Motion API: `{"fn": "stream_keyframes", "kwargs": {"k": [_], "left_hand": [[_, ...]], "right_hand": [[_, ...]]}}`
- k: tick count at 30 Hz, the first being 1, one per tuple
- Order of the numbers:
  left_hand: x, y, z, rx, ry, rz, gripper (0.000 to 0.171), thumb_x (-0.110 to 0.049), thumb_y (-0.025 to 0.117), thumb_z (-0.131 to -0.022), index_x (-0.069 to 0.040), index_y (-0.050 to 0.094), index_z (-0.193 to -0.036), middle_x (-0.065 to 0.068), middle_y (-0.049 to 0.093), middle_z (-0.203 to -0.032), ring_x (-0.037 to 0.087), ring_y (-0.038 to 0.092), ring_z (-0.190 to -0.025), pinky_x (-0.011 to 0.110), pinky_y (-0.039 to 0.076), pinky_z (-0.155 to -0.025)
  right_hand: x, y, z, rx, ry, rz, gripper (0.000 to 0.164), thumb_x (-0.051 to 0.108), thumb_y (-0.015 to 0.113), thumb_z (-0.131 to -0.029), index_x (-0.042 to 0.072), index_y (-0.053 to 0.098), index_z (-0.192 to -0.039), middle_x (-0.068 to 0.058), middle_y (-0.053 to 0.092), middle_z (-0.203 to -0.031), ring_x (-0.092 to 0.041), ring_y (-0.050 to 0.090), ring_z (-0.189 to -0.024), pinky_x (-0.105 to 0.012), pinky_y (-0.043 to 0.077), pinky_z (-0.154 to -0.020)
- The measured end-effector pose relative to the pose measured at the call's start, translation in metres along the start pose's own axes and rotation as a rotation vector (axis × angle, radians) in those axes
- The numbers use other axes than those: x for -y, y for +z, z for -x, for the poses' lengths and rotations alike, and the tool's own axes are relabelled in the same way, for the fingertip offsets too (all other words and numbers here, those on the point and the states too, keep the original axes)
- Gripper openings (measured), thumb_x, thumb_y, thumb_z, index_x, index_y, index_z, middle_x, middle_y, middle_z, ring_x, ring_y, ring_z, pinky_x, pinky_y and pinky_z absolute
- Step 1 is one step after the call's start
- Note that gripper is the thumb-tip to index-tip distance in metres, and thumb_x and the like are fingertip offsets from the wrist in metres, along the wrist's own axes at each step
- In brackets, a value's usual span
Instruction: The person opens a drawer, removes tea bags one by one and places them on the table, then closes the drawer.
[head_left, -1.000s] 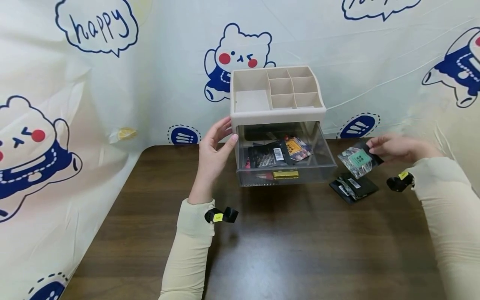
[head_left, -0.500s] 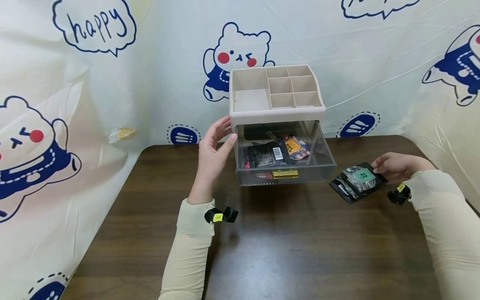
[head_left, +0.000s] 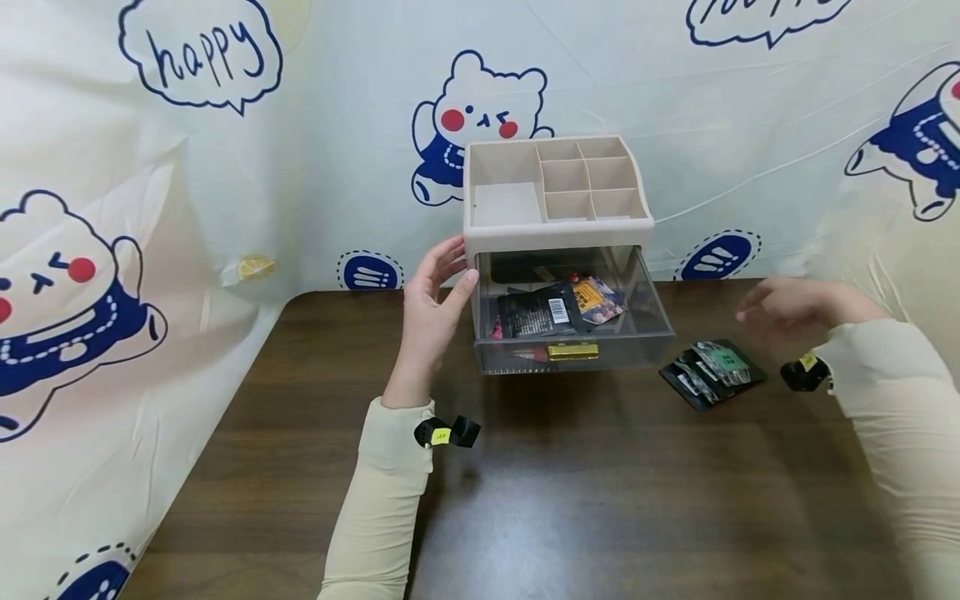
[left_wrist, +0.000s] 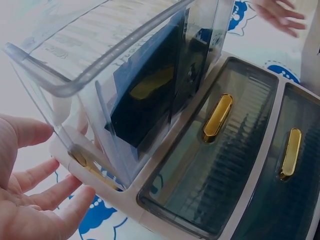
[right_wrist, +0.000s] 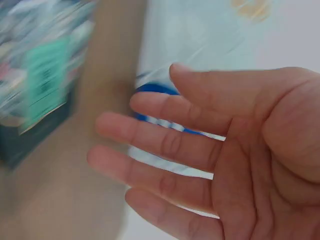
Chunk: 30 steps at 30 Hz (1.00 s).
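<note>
A beige desktop organizer stands on the table with its clear top drawer pulled out. In the drawer lie a black packet with a barcode and a packet with a yellow label. My left hand touches the organizer's left side, fingers extended along it and thumb by the drawer, as the left wrist view shows. Right of the organizer, several dark packets lie overlapping, the top one with a green label. My right hand hovers behind and right of them, its fingers spread and holding nothing.
Compartments divide the organizer's top. Lower down, two smoky drawers with gold handles show in the left wrist view. A patterned cloth hangs behind and beside the brown table.
My right hand has lowered the green-labelled packet onto the other dark packets, let go, and lifted up and back from the pile. My left hand has stayed at the organizer's side.
</note>
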<state>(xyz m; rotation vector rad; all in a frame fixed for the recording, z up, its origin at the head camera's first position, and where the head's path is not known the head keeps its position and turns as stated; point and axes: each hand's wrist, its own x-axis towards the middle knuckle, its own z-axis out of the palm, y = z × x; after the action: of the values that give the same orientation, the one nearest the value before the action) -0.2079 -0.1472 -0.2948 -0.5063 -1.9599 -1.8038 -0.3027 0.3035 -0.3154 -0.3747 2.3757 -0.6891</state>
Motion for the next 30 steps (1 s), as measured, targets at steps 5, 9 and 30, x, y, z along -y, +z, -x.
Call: {"fn": "stream_keyframes", "kwargs": {"k": [5,9,30], "left_hand": [[-0.001,-0.001,-0.001,-0.01,-0.008,-0.009,0.041,-0.004,0.054,-0.091,0.001,0.044,-0.13,0.017,0.048,-0.13,0.027,0.044,-0.114,0.05,0.04,-0.091],[-0.002,0.0,-0.001,-0.013,-0.001,0.001,0.04,-0.002,0.054,-0.091,0.003,0.043,-0.129,0.019,0.048,-0.13,0.028,0.044,-0.114,0.05,0.04,-0.092],[-0.004,-0.001,0.002,0.012,-0.057,0.073,0.042,-0.002,0.054,-0.091,0.002,0.042,-0.131,0.019,0.045,-0.133,0.029,0.042,-0.116,0.051,0.036,-0.095]], "right_hand": [[0.063,-0.016,0.0,-0.219,-0.156,0.138,0.033,0.007,0.045,-0.095,-0.016,0.047,-0.118,-0.025,0.062,-0.097,-0.028,0.061,-0.079,-0.04,0.052,-0.07],[0.114,-0.029,0.011,-0.292,-0.191,0.178,0.029,0.012,0.046,-0.097,-0.008,0.054,-0.114,-0.012,0.065,-0.09,-0.024,0.06,-0.079,-0.034,0.049,-0.065],[0.291,-0.007,0.028,-0.018,-0.426,0.497,0.028,0.021,0.056,-0.093,0.009,0.06,-0.118,-0.009,0.059,-0.113,-0.022,0.05,-0.099,-0.047,0.042,-0.088]]}}
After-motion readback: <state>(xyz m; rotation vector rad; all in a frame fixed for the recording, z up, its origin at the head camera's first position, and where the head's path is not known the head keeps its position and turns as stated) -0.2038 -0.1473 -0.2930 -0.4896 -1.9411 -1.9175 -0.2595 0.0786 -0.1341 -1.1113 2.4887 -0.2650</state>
